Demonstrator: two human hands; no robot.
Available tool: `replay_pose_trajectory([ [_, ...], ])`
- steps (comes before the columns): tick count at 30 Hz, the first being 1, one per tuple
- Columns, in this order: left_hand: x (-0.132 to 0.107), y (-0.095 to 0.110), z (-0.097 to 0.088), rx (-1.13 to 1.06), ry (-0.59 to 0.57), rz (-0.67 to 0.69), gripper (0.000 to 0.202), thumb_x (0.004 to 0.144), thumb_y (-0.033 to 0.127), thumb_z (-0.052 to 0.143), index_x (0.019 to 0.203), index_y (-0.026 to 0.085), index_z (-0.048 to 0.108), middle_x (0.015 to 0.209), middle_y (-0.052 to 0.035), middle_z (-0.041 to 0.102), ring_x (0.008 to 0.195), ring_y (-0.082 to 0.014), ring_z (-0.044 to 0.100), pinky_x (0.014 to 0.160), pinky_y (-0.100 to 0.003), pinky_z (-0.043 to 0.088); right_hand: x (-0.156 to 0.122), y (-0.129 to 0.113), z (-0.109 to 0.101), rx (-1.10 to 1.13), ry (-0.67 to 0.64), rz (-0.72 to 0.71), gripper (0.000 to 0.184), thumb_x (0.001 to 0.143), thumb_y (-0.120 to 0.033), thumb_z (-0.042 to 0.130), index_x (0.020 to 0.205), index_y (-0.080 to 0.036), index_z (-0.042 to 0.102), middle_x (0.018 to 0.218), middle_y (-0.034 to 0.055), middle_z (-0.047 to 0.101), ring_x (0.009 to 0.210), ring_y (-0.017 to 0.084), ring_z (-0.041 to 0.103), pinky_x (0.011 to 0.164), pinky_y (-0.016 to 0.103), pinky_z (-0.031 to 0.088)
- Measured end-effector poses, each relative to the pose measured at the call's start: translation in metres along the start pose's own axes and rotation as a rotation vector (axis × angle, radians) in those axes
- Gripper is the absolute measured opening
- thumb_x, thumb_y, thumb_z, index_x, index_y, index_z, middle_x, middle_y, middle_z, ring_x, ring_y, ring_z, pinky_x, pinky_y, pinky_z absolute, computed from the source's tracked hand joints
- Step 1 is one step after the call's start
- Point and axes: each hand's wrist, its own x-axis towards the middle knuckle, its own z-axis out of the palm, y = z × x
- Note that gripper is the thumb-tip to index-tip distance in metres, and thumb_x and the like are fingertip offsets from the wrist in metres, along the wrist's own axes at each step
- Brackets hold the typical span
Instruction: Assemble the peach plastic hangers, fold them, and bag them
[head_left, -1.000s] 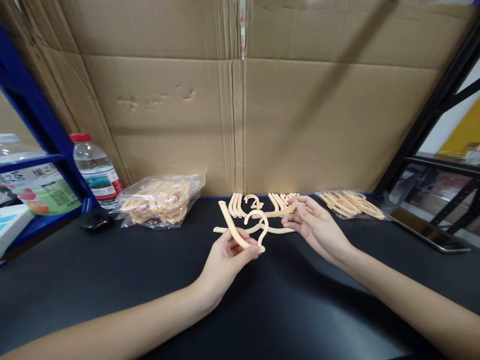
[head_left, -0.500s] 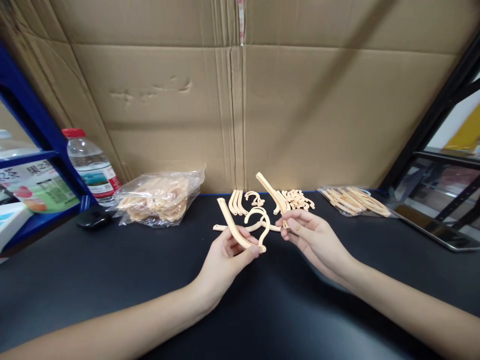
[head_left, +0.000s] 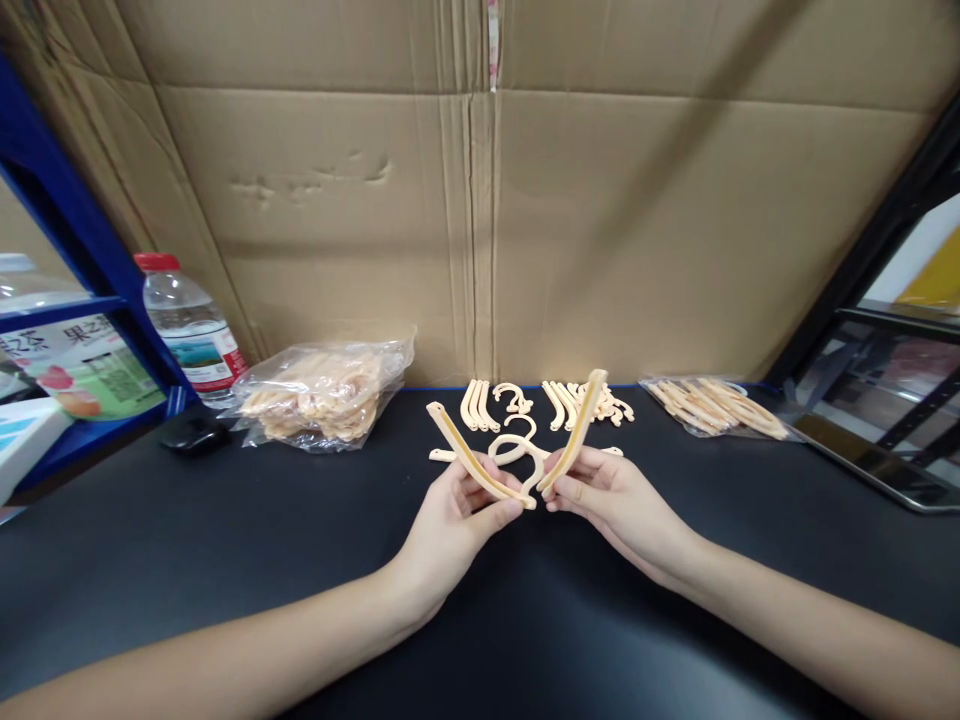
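My left hand (head_left: pixel 450 525) is closed on a cream plastic hanger arm with a hook piece (head_left: pixel 480 465) joined at its lower end. My right hand (head_left: pixel 611 500) pinches a second cream hanger arm (head_left: pixel 576 432), tilted up to the right. The lower ends of the two arms meet at the hook between my hands, above the black table (head_left: pixel 225 560). Just behind lie loose arms (head_left: pixel 475 403), a small hook (head_left: pixel 513 398) and more loose parts (head_left: pixel 600 402).
A clear bag of cream parts (head_left: pixel 322 395) lies at the back left, another bag (head_left: pixel 712 408) at the back right. A water bottle (head_left: pixel 191 330), a black mouse (head_left: pixel 193 433), blue shelving (head_left: pixel 67 290) and a tablet (head_left: pixel 877 460) flank the table. A cardboard wall (head_left: pixel 480 200) stands behind.
My right hand lifted a hanger arm from the pile, swung it upright and brought its lower end to the hook piece held in my left hand. My left hand stayed nearly still.
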Motion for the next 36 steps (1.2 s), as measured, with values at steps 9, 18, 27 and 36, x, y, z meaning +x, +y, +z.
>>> replay_pose_trajectory([
  [9,0.000,0.002,0.002,-0.037,-0.054,0.007,0.031,0.068,0.010,0.073,0.079,0.019,0.045,0.074,0.0023,0.062,0.073,-0.0135,0.059,0.077,-0.030,0.047,-0.002,-0.002,0.006,-0.123,-0.089,-0.014,0.020,0.075,-0.029,0.072,0.091,-0.017,0.067,0.082,0.0014,0.066,0.071,0.012,0.062,0.075,0.030,0.053],
  [18,-0.001,0.001,0.003,0.081,-0.018,0.023,0.030,0.064,0.011,0.072,0.075,0.019,0.045,0.069,0.0028,0.061,0.070,-0.0150,0.060,0.072,-0.029,0.047,-0.003,0.000,0.007,-0.188,-0.095,-0.060,0.020,0.075,-0.030,0.072,0.091,-0.018,0.068,0.082,0.0024,0.068,0.071,0.014,0.063,0.074,0.032,0.054],
  [27,-0.005,0.006,0.008,0.185,0.008,0.064,0.028,0.063,0.011,0.071,0.072,0.020,0.046,0.069,0.0020,0.062,0.067,-0.0158,0.060,0.070,-0.030,0.049,-0.004,0.000,0.007,-0.185,-0.095,-0.071,0.020,0.075,-0.030,0.072,0.089,-0.018,0.067,0.082,0.0028,0.068,0.078,0.017,0.065,0.071,0.032,0.056],
  [36,-0.006,0.002,0.007,0.201,0.035,0.082,0.024,0.066,0.009,0.068,0.075,0.019,0.048,0.072,0.0012,0.062,0.071,-0.0169,0.061,0.069,-0.031,0.052,-0.005,-0.002,0.011,-0.189,-0.067,-0.067,0.018,0.072,-0.031,0.074,0.081,-0.017,0.066,0.077,0.0026,0.067,0.074,0.017,0.067,0.070,0.033,0.058],
])
